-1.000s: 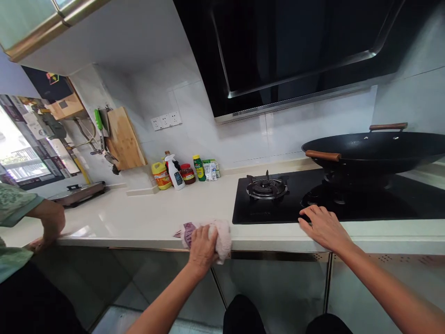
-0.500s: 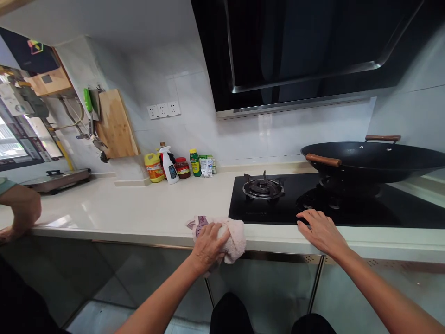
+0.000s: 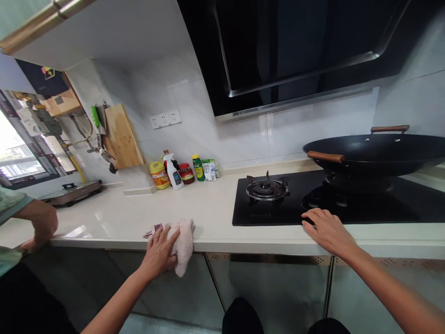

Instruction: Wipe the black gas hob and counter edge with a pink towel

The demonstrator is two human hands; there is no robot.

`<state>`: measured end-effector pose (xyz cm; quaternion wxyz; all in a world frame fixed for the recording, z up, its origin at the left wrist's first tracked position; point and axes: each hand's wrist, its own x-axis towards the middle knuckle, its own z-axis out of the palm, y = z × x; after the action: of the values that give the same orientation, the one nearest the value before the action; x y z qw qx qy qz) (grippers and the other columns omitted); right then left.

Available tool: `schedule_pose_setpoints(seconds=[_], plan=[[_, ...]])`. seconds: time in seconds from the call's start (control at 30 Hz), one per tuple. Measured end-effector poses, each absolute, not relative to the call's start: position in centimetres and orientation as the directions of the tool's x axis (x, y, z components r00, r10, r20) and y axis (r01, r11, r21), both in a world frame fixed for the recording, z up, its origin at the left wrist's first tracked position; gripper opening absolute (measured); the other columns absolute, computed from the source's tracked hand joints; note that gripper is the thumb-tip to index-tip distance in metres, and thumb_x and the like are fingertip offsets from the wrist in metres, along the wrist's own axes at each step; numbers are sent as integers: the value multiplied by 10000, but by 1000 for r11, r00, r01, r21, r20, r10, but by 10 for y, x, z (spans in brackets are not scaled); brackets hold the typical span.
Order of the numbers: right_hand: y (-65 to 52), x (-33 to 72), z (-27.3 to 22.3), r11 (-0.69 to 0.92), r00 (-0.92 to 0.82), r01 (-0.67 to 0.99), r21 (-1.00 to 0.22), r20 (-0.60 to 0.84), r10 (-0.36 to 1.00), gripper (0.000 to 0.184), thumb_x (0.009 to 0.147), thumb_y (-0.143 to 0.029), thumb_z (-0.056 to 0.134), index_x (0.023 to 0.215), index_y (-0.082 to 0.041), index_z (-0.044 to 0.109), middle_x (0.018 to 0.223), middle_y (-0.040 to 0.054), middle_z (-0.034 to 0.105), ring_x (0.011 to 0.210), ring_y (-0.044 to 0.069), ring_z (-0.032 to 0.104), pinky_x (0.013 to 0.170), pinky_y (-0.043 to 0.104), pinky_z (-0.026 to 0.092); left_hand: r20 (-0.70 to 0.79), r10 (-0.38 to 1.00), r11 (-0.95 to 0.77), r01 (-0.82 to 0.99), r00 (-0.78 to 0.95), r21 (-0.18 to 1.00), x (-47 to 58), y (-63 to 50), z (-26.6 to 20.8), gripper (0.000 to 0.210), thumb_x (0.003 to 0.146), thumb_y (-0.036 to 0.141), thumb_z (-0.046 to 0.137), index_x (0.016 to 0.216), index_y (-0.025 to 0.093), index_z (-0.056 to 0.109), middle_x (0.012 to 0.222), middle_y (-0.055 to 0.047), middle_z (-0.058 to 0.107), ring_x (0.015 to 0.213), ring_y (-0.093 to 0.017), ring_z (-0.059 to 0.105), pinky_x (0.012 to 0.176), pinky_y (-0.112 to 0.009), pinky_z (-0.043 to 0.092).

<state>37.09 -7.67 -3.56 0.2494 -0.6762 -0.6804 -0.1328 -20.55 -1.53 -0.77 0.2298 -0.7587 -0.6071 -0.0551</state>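
Observation:
A pale pink cloth [image 3: 183,243] lies bunched over the front edge of the white countertop [image 3: 118,218], part of it hanging down. My left hand [image 3: 160,248] grips it from above, fingers curled onto the fabric. Farther right, my right hand [image 3: 328,230] rests on the counter at the front rim of the black gas stove [image 3: 250,215]. Its fingers are spread a little and hold nothing. Behind that hand, a large black wok [image 3: 375,150] with wooden handles sits on the right burner. The left burner [image 3: 267,188] is bare.
Against the wall stand a white spray bottle [image 3: 173,172], a yellow jug [image 3: 160,175], a red-lidded jar [image 3: 187,173] and a green bottle [image 3: 198,168]. A range hood [image 3: 295,55] overhangs the stove. Another person's arm [image 3: 43,222] leans on the counter at far left.
My left hand has slid left along the counter's front edge with the cloth, away from the stove. My right hand stays at the stove's rim. The view has shifted slightly.

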Motion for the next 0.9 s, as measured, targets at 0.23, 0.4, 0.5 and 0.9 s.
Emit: schedule_pose_setpoints(seconds=[0.23,0.4,0.5,0.9], plan=[[-79,371,-34,32,66,981,-191,486,871,430,956,-437,344,1172,-249,664,1241,76,643,1077,264,559,889,423,421,352,889,-247,955,291,-167,-175,-5,-5,641,866,584,564,1441,302,555,1512,-141,499,1411,-390,415,1149,-582,303],[-77,373,-39,43,66,978,-206,490,869,438,953,-478,358,1184,-260,660,1269,81,633,1133,269,563,928,428,428,387,864,-277,946,322,-170,-166,16,-8,558,955,533,468,1475,335,512,1548,-121,481,1420,-363,409,1124,-583,327],[-74,371,-43,18,93,979,-204,522,848,448,946,-502,380,1189,-263,672,1347,103,601,1236,292,541,989,457,418,362,884,-258,955,295,-148,-157,30,-8,544,993,513,392,1519,379,435,1567,-94,463,1438,-351,386,1114,-597,334],[-70,365,-61,-45,120,990,-134,627,770,486,971,-517,376,1214,-259,710,1375,85,649,1338,304,542,1119,527,384,290,943,-152,987,162,-56,-57,94,15,642,963,666,336,1513,355,449,1531,-170,466,1432,-425,375,1081,-685,296]])
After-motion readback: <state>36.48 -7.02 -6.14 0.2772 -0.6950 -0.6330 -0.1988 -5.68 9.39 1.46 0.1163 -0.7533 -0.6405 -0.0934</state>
